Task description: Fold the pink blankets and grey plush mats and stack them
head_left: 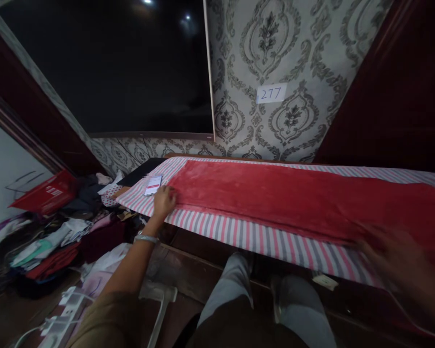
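Observation:
A long red cloth (275,193), folded into a strip, lies over a striped cover (239,232) of pink, grey and white. At the strip's left front corner is my left hand (165,199), its fingers curled and closed on the fabric's edge. My right hand (387,246) is over the front edge of the red cloth toward the right end; motion smears its fingers, so its grip cannot be made out. Just beyond my left hand, a phone (153,185) with a lit screen rests on the striped cover.
Piled clothes (58,241) and a red bag (50,193) are on the left. A white power strip (63,314) is at the lower left. Behind the board are a large dark television (130,72) and a patterned wall with a paper label (271,93) reading 277.

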### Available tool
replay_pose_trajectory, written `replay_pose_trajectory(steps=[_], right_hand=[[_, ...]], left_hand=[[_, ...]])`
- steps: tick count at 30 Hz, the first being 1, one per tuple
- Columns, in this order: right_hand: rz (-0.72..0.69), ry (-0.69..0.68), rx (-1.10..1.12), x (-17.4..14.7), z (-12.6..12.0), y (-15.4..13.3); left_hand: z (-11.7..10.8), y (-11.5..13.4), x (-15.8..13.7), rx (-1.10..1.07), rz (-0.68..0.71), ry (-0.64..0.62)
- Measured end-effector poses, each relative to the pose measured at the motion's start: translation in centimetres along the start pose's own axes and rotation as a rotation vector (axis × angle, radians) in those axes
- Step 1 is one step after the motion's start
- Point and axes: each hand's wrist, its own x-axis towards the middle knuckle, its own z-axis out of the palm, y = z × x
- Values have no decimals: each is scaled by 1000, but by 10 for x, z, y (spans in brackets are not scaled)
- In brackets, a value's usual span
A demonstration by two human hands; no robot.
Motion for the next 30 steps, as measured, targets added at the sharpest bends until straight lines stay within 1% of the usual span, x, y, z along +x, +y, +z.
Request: replay_pose_trajectory(steps=[1,3,4,5,7,9,11,14,17,23,30], right_hand=[[-19,54,97,8,1,-17],[-55,85,263,28,9,-57],[-87,80,333,38,16,-78],[-114,63,396,48,24,-98],[-147,27,486,62,42,-130],[-129,-15,515,66,59,-150],[-72,-50,497,64,73,-157],[0,-63,477,57,85,-156],[15,-46,503,54,88,-153],[21,44,591,55,83,-151],[-28,16,418,54,84,-154]], left_hand=[[7,9,-6,-2,158,-44],[24,28,-16,0,456,-129],[32,35,-20,5,553,-155],[40,40,-23,10,598,-166],[53,45,-26,11,606,-147],[61,42,-28,-1,577,-102],[66,36,-29,-10,547,-51],[71,28,-32,-10,520,0],[73,26,-34,-20,511,26],[72,28,-38,-28,495,53],[70,29,-41,3,509,57]])
